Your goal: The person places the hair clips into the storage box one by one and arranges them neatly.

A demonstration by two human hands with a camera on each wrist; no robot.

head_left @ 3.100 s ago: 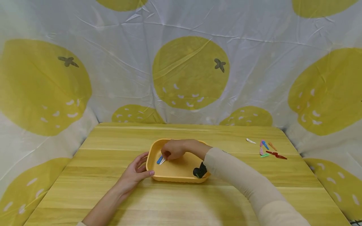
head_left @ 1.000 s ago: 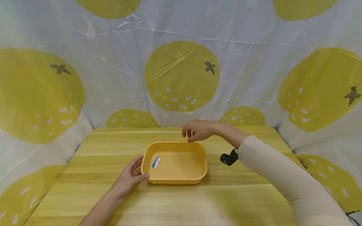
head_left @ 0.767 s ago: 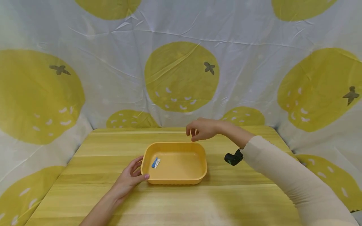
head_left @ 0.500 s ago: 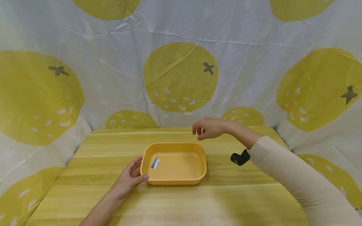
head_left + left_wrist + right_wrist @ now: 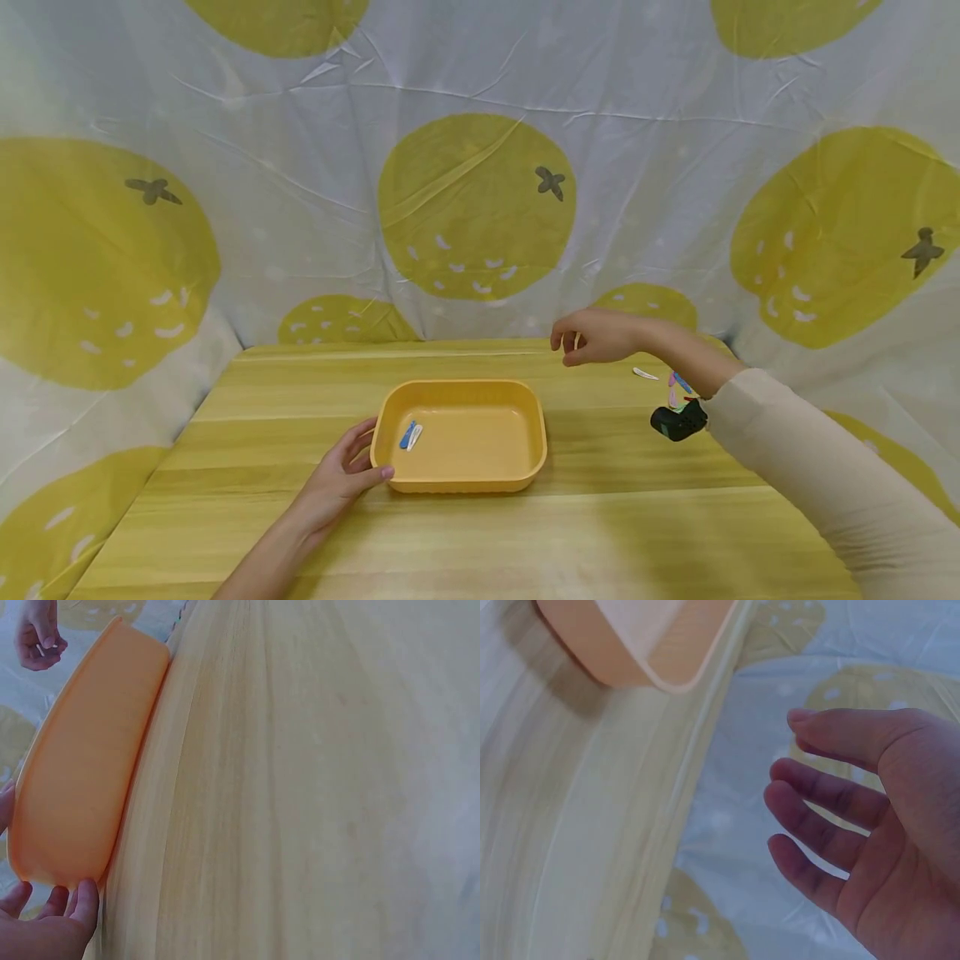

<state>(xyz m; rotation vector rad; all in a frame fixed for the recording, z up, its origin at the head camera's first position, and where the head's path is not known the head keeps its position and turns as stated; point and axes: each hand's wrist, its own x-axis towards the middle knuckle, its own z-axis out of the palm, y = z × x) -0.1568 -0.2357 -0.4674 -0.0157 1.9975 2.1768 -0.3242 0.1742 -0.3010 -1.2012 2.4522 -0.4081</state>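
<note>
My left hand (image 5: 337,482) grips the left end of a yellow plastic tray (image 5: 472,446), thumb at the near corner and fingers along the outer wall. The left wrist view shows those fingertips against the tray's side. Inside the tray, near its left end, a blue hair clip (image 5: 407,435) and a white hair clip (image 5: 415,438) lie side by side. Up in the air beyond the tray's far right corner is my right hand (image 5: 597,336). Its fingers are loosely bent with nothing between them, as the right wrist view (image 5: 885,825) also shows.
More hair clips lie on the wooden table (image 5: 525,533) at the right: a white clip (image 5: 645,373), a blue clip (image 5: 682,383) and others partly behind the right forearm and its black wrist camera (image 5: 678,422). A fruit-patterned curtain (image 5: 300,208) surrounds the table.
My right hand has left the tray's inside, where it was at the blue and white clips, and has moved up and rightward. The left hand keeps its grip on the tray.
</note>
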